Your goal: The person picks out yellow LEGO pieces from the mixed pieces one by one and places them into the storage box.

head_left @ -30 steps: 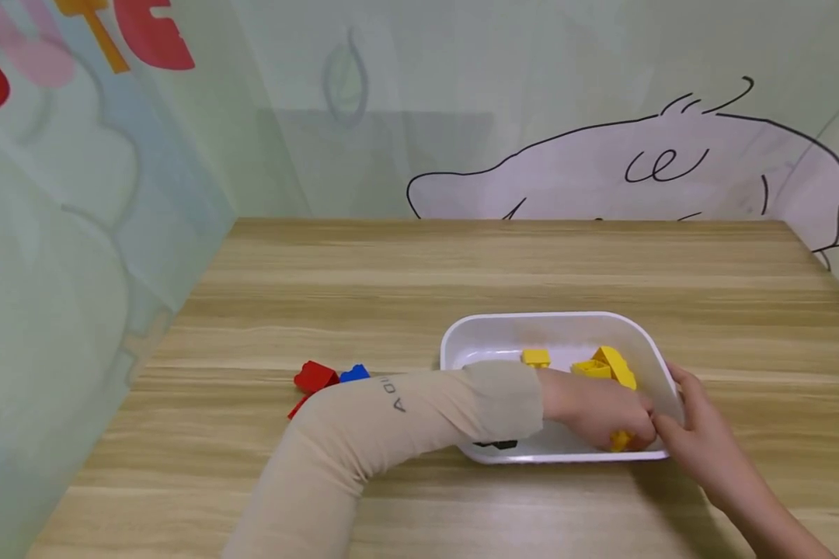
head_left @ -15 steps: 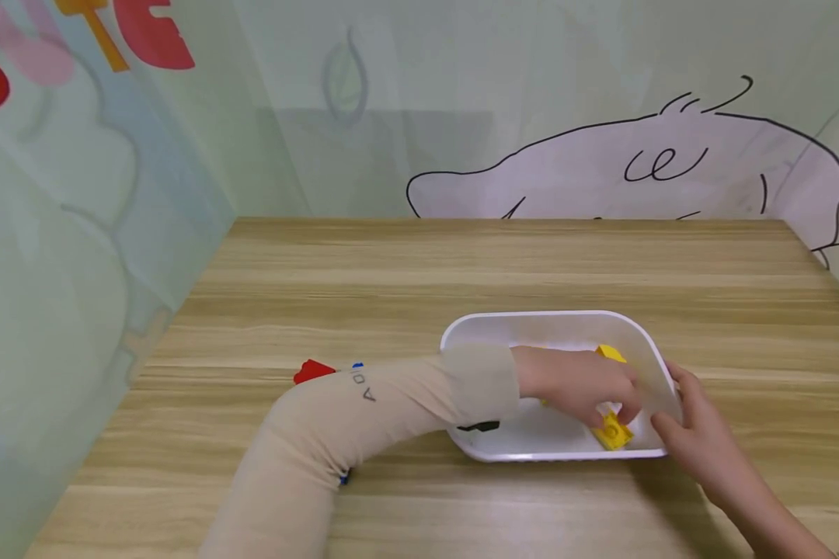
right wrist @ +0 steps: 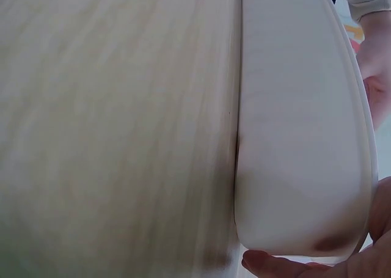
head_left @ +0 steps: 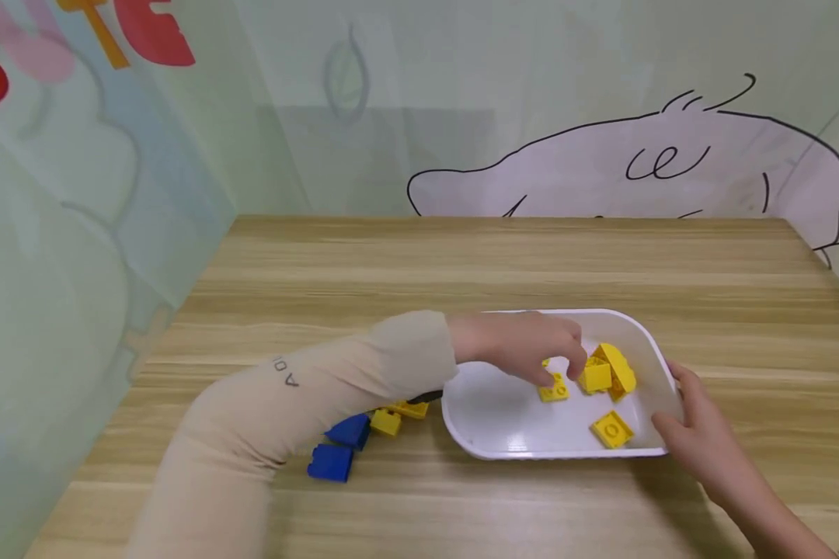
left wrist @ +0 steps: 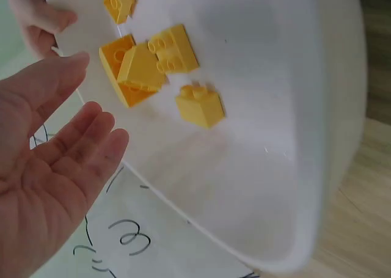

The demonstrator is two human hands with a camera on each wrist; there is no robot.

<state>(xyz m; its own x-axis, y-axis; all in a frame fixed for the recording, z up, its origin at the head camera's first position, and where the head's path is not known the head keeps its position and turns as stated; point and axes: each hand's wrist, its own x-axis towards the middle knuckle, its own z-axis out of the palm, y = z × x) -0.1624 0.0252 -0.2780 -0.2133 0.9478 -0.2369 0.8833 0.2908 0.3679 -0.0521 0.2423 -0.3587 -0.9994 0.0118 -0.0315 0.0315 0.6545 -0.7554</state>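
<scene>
My left hand hovers over the far side of a white plastic bin, fingers spread and relaxed. In the left wrist view its palm and fingers hold nothing. Yellow toy bricks lie in the bin: a studded brick below the left fingertips, a small block against a curved piece, and a square brick near the front wall. My right hand grips the bin's right end, thumb over the rim and fingers along the outer wall.
Left of the bin, partly behind the left sleeve, lie blue bricks and yellow bricks on the wooden table. Printed walls stand behind and to the left.
My left hand has risen from the bin's right end and moved left, leaving the square yellow brick behind. Its sleeve now uncovers bricks on the table. My right hand stays at the bin.
</scene>
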